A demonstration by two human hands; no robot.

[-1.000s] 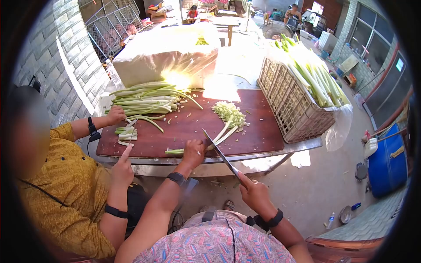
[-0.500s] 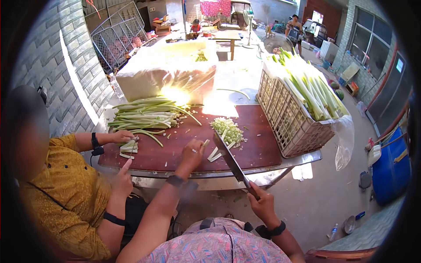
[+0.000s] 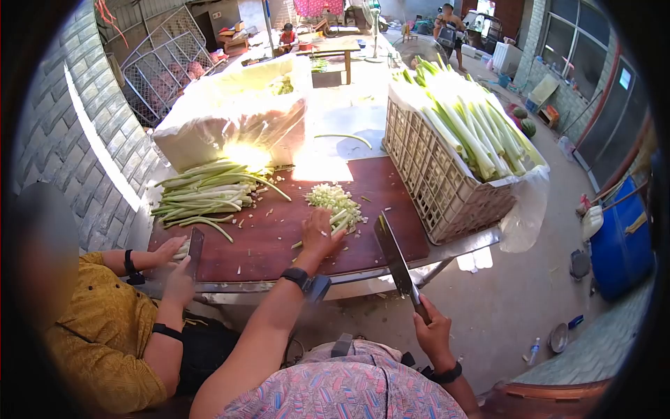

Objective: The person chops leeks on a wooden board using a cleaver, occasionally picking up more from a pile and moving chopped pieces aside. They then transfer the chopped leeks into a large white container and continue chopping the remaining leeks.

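My right hand point(image 3: 433, 328) grips the handle of a cleaver point(image 3: 396, 260), its blade pointing up and away over the front edge of a dark red board point(image 3: 279, 258). My left hand point(image 3: 319, 235) is closed round a few short green onion stalks point(image 3: 340, 223), whose pale ends show beside the fingers; its grip is partly hidden. Just beyond it lies a heap of chopped green onion point(image 3: 331, 198). On the board's left is a pile of whole green onions point(image 3: 202, 194).
A co-worker at left holds a knife point(image 3: 197, 248) over cut stalks. A plastic crate point(image 3: 447, 185) full of long green onions stands at right. Behind the board is a large plastic-lined box point(image 3: 230, 126). A blue barrel point(image 3: 621, 241) lies far right.
My left hand has moved onto the stalks beside the chopped heap. The cleaver has shifted right, away from the heap. The co-worker's knife blade now shows. The whole view has shifted somewhat.
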